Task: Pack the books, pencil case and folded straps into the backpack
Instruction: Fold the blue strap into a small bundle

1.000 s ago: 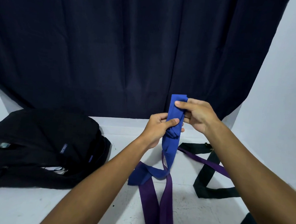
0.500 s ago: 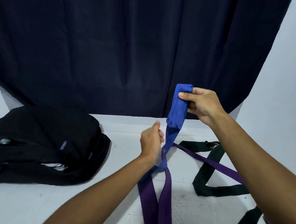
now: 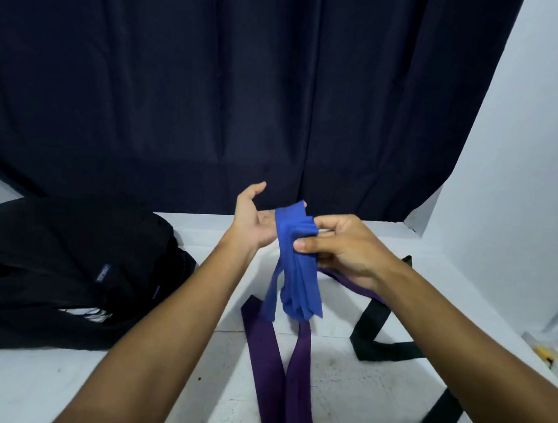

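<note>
Head view is showing the right hand [image 3: 340, 247] pinching a folded bundle of blue woven fabric strap [image 3: 297, 261] between thumb and fingers, while the left hand [image 3: 254, 219] is sitting just behind it, palm up, fingers loosely spread and holding nothing. Beneath them, a flat purple strap [image 3: 276, 366] and a black webbing strap [image 3: 371, 329] are lying on the white tabletop [image 3: 68, 388]. At left, a soft black fabric backpack [image 3: 58, 264] is slumping before a dark navy curtain [image 3: 245, 80], its small blue labels too blurred to read.

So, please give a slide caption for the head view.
Right hand pinches folded blue fabric strap; left hand open behind it.
</note>
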Demonstrator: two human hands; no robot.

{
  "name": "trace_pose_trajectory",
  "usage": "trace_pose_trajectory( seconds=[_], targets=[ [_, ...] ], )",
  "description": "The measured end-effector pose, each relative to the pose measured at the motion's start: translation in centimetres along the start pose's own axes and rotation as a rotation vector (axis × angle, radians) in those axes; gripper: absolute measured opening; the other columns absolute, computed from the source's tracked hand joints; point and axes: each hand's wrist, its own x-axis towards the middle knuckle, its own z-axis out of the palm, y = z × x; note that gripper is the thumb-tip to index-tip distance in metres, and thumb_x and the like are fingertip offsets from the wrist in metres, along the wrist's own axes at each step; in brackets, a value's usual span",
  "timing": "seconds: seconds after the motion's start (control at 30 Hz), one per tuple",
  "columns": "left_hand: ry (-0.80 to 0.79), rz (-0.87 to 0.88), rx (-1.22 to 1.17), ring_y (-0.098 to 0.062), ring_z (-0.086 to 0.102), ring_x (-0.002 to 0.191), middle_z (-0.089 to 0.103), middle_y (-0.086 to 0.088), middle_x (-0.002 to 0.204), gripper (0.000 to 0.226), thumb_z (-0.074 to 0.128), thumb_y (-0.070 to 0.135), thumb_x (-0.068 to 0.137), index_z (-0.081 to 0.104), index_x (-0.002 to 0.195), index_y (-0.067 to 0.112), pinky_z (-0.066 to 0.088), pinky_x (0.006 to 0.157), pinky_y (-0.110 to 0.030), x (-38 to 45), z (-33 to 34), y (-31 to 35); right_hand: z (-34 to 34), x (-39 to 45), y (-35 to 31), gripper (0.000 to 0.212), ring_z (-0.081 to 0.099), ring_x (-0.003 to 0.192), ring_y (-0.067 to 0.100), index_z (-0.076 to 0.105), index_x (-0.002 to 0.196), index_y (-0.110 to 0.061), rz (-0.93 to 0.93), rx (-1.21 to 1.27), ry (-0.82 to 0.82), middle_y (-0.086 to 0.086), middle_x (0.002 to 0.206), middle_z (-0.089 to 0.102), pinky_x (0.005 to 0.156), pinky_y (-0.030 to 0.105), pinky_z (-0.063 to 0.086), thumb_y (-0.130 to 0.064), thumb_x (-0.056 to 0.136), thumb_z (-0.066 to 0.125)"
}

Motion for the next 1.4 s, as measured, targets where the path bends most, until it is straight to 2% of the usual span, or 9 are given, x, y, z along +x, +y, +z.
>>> trace_pose_trajectory(
  seconds=[0.17, 0.27, 0.4, 0.7, 0.83, 0.93, 1.07, 1.23, 1.4],
  targets=[
    [0.048, 0.146, 0.011, -0.037, 0.061, 0.115, 0.061, -0.028, 0.124, 0.058, 0.058, 0.028, 0.089, 0.052, 0.130, -0.012, 0.048, 0.100, -0.042, 0.0, -0.2, 1.0, 0.4, -1.3, 1.8, 0.023, 0.070, 0.078, 0.018, 0.067, 0.100, 0.005, 0.156, -0.071, -0.132, 0.007, 0.083, 0.074, 0.082, 0.037, 0.054, 0.002, 0.078, 0.072],
    [0.002, 0.180, 0.034, -0.045, 0.060, 0.115, 0.060, -0.026, 0.129, 0.054, 0.058, 0.027, 0.089, 0.050, 0.134, -0.003, 0.046, 0.098, -0.055, -0.1, -0.9, 0.9, 0.5, -1.5, 2.2, 0.028, 0.070, 0.080, 0.019, 0.065, 0.103, 0.008, 0.194, -0.096, -0.172, 0.008, 0.084, 0.074, 0.085, 0.041, 0.053, 0.001, 0.077, 0.073],
    [-0.158, 0.159, 0.141, -0.055, 0.050, 0.122, 0.049, -0.021, 0.143, 0.026, 0.058, 0.031, 0.089, 0.062, 0.106, 0.010, 0.043, 0.094, -0.068, -0.9, -2.2, -0.4, -0.2, -0.9, 1.4, 0.026, 0.070, 0.081, 0.021, 0.071, 0.096, -0.005, 0.145, -0.024, -0.135, 0.010, 0.086, 0.074, 0.079, 0.037, 0.055, -0.003, 0.070, 0.074],
    [-0.333, 0.067, 0.391, -0.031, 0.060, 0.117, 0.059, -0.018, 0.132, 0.053, 0.045, 0.045, 0.094, 0.066, 0.123, 0.006, 0.042, 0.106, -0.045, -2.7, -3.9, -2.5, -1.5, 1.1, 1.2, 0.037, 0.072, 0.087, 0.025, 0.071, 0.100, -0.008, 0.158, 0.170, 0.008, 0.012, 0.098, 0.074, 0.080, 0.038, 0.059, -0.012, 0.063, 0.074],
    [-0.351, 0.052, 0.410, -0.036, 0.056, 0.118, 0.046, -0.023, 0.144, 0.085, 0.070, 0.041, 0.084, 0.030, 0.150, 0.004, 0.050, 0.097, -0.047, -2.3, -3.8, -2.8, -0.8, 1.5, 1.8, 0.036, 0.071, 0.094, 0.028, 0.071, 0.104, -0.004, 0.173, 0.160, 0.053, 0.014, 0.103, 0.073, 0.085, 0.041, 0.057, -0.007, 0.068, 0.076],
    [-0.338, 0.044, 0.408, -0.036, 0.060, 0.112, 0.050, -0.024, 0.139, 0.097, 0.078, 0.037, 0.077, 0.025, 0.151, 0.005, 0.052, 0.093, -0.048, -2.5, -3.5, -3.0, -0.3, 1.6, 1.9, 0.025, 0.071, 0.096, 0.027, 0.071, 0.103, -0.003, 0.153, 0.115, 0.120, 0.013, 0.102, 0.074, 0.084, 0.040, 0.057, -0.001, 0.078, 0.074],
    [-0.391, 0.105, 0.460, -0.032, 0.062, 0.102, 0.059, -0.016, 0.123, 0.069, 0.068, 0.013, 0.075, 0.042, 0.139, 0.017, 0.047, 0.097, -0.051, -2.6, -3.6, -3.3, 0.3, 1.9, 1.8, 0.022, 0.071, 0.079, 0.019, 0.073, 0.096, -0.003, 0.123, -0.009, 0.210, 0.010, 0.091, 0.075, 0.065, 0.029, 0.054, -0.005, 0.075, 0.078],
    [-0.432, 0.168, 0.619, -0.031, 0.066, 0.101, 0.061, -0.010, 0.121, 0.094, 0.061, -0.014, 0.073, 0.027, 0.149, 0.031, 0.052, 0.093, -0.045, -2.9, -3.9, -3.7, 1.1, 2.2, 2.1, 0.014, 0.061, 0.053, 0.008, 0.074, 0.087, -0.003, 0.119, -0.015, 0.245, 0.001, 0.068, 0.070, 0.059, 0.029, 0.052, -0.005, 0.075, 0.079],
    [-0.375, 0.220, 0.691, -0.025, 0.068, 0.097, 0.062, -0.008, 0.115, 0.105, 0.056, -0.023, 0.068, 0.024, 0.148, 0.038, 0.057, 0.085, -0.040, -3.3, -3.4, -4.1, 1.9, 2.2, 2.2, 0.016, 0.068, 0.066, 0.014, 0.074, 0.091, -0.005, 0.115, -0.034, 0.255, 0.003, 0.078, 0.073, 0.061, 0.030, 0.055, -0.007, 0.076, 0.078]
  ],
)
